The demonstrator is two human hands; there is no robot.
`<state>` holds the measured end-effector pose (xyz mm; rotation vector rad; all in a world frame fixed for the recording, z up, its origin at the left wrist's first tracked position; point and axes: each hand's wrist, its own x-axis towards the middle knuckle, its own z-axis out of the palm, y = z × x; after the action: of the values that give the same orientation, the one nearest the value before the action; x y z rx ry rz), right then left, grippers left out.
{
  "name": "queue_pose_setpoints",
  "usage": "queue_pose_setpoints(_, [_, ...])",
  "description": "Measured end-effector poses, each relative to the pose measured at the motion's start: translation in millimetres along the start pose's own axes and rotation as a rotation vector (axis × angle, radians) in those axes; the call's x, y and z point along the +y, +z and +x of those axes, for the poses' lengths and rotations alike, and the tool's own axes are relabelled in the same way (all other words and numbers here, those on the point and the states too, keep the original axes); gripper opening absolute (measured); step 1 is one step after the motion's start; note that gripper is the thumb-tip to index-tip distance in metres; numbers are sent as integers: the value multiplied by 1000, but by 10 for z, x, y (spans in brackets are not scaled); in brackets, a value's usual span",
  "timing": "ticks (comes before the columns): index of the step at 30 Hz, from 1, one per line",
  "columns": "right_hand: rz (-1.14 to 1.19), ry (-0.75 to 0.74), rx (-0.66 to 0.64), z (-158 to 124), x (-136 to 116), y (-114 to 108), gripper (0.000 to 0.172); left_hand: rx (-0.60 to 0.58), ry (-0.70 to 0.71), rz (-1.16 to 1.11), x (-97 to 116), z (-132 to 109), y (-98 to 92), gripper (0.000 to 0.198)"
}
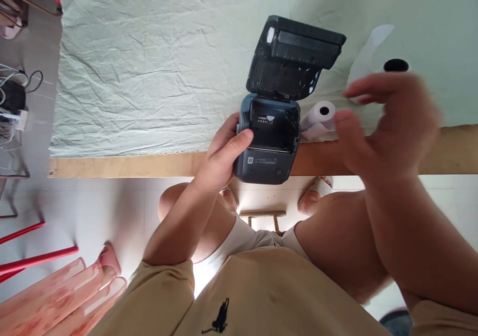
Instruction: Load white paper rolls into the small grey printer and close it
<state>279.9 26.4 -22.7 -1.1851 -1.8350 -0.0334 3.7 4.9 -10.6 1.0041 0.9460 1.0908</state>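
My left hand (227, 149) is closed around the left side of a dark portable label printer (267, 169), its thumb over the rim. The printer's lid (291, 57) is swung up, so the paper bay (271, 122) shows, with no roll inside. A small white paper roll (317, 117) lies against the printer's right side. Blurred by motion, my right hand (392, 127) hovers to the right of that roll, thumb and fingers apart with nothing visible between them. Behind it, partly hidden, is a larger white paper roll (368, 52) with a loose end and a dark core.
A pale green cloth (149, 67) covers the table, whose wooden front edge (127, 165) runs below the printer. On the floor at left are cables (15, 92), red poles (41, 260) and another person's legs in pink patterned clothing (63, 296). A wooden stool (262, 214) shows under the table.
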Motion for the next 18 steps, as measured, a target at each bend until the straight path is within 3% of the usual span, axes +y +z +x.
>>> queue_pose_setpoints(2, [-79, -37, 202, 1, 217, 3, 41, -8, -3, 4, 5, 0, 3, 43])
queue_pose_setpoints(3, [-131, -10, 223, -1, 347, 14, 50, -7, -10, 9, 7, 0, 5, 44])
queue_pose_setpoints(5, [-229, 63, 197, -16, 593, 49, 67, 3, -18, 14, 8, 2, 6, 45])
queue_pose_setpoints(7, [-300, 165, 114, -40, 741, 80, 71, 2, -10, 6, 4, 5, 4, 44])
queue_pose_setpoints(11, [-292, 358, -41, -77, 651, 56, 52, 0, -3, 1, -5, 4, 0, 45])
queue_pose_setpoints(15, [-208, 332, -131, -79, 452, 6, 61, -3, -12, -3, -3, -8, 1, 46])
queue_pose_setpoints(18, [-247, 384, -161, -71, 469, 35, 61, -5, -4, -7, -8, -10, -6, 45])
